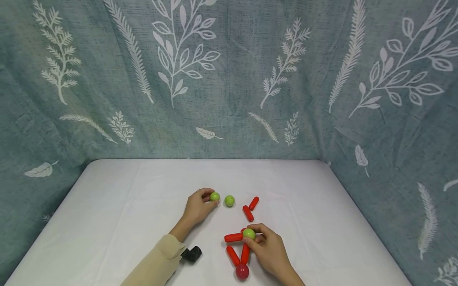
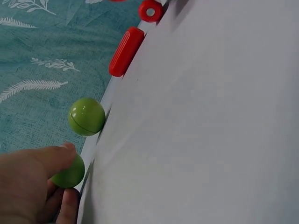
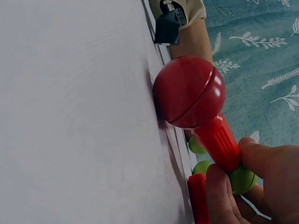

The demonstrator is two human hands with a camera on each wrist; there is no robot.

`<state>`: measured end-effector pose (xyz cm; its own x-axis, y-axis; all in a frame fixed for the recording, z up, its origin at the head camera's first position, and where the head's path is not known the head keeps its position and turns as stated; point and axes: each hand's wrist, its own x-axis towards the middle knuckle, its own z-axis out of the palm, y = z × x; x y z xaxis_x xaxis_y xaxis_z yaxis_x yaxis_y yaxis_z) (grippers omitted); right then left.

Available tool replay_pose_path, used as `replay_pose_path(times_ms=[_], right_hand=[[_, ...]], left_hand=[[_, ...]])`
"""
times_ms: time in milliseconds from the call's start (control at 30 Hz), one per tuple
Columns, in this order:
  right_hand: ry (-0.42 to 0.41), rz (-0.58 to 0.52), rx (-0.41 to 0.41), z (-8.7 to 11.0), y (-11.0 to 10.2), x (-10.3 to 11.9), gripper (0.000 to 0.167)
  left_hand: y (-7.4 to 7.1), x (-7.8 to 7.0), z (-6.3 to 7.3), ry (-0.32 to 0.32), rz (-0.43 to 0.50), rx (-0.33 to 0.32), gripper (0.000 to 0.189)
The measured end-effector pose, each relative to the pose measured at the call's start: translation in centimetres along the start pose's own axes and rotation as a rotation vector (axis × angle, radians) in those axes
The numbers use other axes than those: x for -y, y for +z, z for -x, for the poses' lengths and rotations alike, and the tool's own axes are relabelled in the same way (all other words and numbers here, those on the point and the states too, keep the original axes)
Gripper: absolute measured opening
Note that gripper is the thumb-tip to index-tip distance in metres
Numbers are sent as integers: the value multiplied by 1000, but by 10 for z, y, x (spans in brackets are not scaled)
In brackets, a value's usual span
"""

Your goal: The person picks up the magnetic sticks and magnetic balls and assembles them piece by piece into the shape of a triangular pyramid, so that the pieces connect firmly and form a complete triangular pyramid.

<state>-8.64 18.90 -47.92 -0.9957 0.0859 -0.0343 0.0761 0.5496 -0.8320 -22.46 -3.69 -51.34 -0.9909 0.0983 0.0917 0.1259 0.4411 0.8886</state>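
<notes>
My left hand (image 1: 199,205) pinches a green ball (image 1: 214,196) between thumb and fingers, low over the table. Just right of it lies a second green ball (image 1: 229,201). Nearer the front, my right hand (image 1: 269,247) pinches another green ball (image 1: 249,233), which sits at the top of a red rod (image 3: 218,142). That rod's lower end meets a large dark red ball (image 1: 242,272). A second red rod (image 1: 233,256) slants up and left from the same red ball. Beside the right hand's green ball, a red rod (image 1: 233,237) points left; another is mostly hidden behind it.
Two loose red rods, one nearer (image 1: 248,213) and one farther (image 1: 254,203), lie beyond the right hand. A black device (image 1: 193,254) shows at the left sleeve. The white table (image 1: 107,222) ends at a green leaf-patterned cloth (image 1: 229,79) behind and at the sides.
</notes>
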Motion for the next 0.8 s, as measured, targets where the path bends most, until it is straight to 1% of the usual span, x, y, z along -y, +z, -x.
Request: replay_pose_path(times_ms=[200, 367, 467, 567, 700, 800], right_hand=[[4, 1, 3, 0, 0, 0, 31], [0, 14, 7, 0, 0, 0, 32], [0, 19, 6, -1, 1, -1, 31], [2, 20, 5, 0, 1, -1, 32], [6, 17, 3, 0, 2, 0, 32], [11, 17, 0, 0, 2, 0, 32]], left_hand=[[-6, 0, 15, -1, 31, 42, 38], [-11, 1, 31, -22, 57, 87, 38], [-13, 2, 41, -23, 82, 118, 39], [-17, 1, 52, -12, 110, 157, 41], [-20, 1, 67, -7, 147, 228, 43], [-22, 1, 77, -18, 174, 280, 45]])
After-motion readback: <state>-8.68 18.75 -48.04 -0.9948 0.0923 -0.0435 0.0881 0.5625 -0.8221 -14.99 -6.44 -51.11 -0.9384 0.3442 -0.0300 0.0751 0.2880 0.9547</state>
